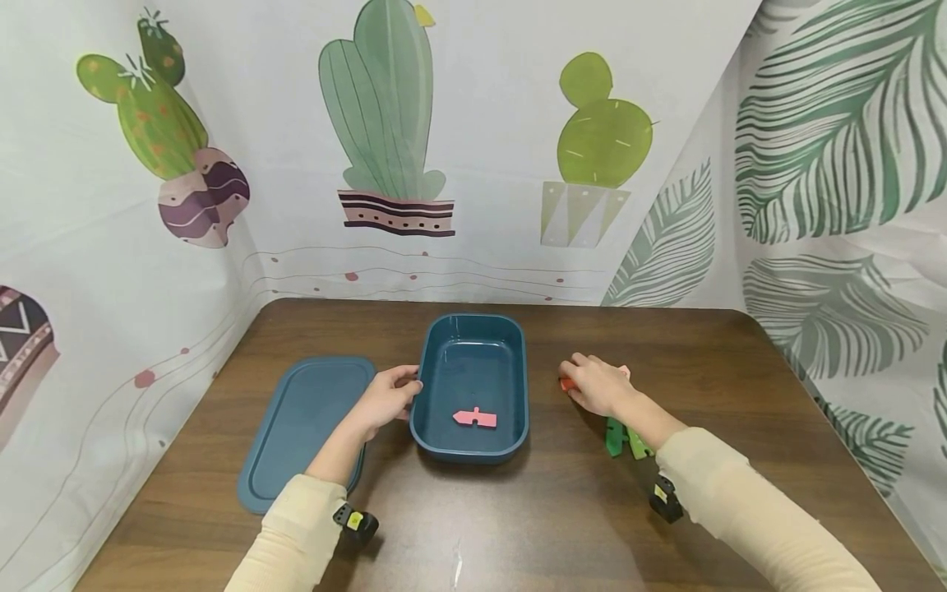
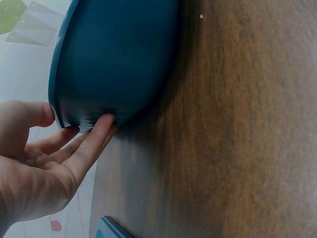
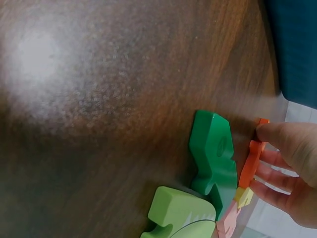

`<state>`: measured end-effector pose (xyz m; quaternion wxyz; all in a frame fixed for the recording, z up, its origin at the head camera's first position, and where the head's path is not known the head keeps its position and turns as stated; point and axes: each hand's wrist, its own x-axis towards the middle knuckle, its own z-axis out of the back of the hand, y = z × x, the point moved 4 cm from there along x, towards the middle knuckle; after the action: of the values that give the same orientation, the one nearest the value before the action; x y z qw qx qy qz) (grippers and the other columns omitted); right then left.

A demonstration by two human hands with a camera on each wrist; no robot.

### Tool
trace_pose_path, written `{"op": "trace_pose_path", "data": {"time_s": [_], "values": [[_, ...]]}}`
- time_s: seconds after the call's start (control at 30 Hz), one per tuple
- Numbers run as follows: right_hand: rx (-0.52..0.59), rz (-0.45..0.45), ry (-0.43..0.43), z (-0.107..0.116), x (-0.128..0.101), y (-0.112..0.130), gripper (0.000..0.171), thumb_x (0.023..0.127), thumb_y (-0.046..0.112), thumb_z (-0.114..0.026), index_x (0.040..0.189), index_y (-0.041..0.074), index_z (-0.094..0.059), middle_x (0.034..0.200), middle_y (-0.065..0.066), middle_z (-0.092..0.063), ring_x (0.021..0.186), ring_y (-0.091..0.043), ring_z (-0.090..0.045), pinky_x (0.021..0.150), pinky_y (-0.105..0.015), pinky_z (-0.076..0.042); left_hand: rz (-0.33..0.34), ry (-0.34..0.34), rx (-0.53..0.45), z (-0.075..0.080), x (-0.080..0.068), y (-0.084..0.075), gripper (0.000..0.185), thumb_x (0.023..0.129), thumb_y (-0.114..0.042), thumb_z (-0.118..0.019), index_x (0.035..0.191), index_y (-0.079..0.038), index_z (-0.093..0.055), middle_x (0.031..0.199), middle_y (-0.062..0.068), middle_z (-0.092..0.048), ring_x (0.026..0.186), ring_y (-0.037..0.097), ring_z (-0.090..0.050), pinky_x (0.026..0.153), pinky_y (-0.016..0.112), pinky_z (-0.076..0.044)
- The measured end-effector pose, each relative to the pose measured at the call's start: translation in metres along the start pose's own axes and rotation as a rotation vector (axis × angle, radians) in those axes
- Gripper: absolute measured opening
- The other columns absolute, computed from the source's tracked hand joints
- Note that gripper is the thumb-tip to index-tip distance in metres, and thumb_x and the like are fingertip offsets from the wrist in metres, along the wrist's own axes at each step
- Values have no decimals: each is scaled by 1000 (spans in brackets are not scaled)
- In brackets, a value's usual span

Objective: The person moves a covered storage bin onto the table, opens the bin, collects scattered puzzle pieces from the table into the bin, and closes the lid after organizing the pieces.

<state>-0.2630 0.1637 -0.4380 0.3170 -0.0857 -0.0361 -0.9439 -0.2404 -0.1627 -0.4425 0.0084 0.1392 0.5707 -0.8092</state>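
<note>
Brown bench [image 1: 592, 493]: your left hand [image 1: 385, 399] rests straight fingers [image 2: 94, 136] against the box [image 1: 518, 386]; right of it, your right hand [image 1: 599, 385] pinches an orange piece [image 3: 250, 161]. Lifting it seems next.

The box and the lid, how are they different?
The box is deep with tall walls; the lid is flat. The box holds a pink piece; the lid holds nothing. The left hand touches the box, not the lid. Both are dark teal with rounded corners.
</note>
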Motion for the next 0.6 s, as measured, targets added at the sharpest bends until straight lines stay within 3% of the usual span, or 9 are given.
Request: {"op": "trace_pose_path", "data": {"time_s": [0.6], "values": [[-19,22,11,-4,2,1,25,76,12,-73,93,9,-56,81,-9,-52,70,-29,-55,61,-41,-51,3,1,-2,1,0,1,44,93,-12,-49,135,0,-41,120,22,-54,93,27,-61,68,37,-56]]}}
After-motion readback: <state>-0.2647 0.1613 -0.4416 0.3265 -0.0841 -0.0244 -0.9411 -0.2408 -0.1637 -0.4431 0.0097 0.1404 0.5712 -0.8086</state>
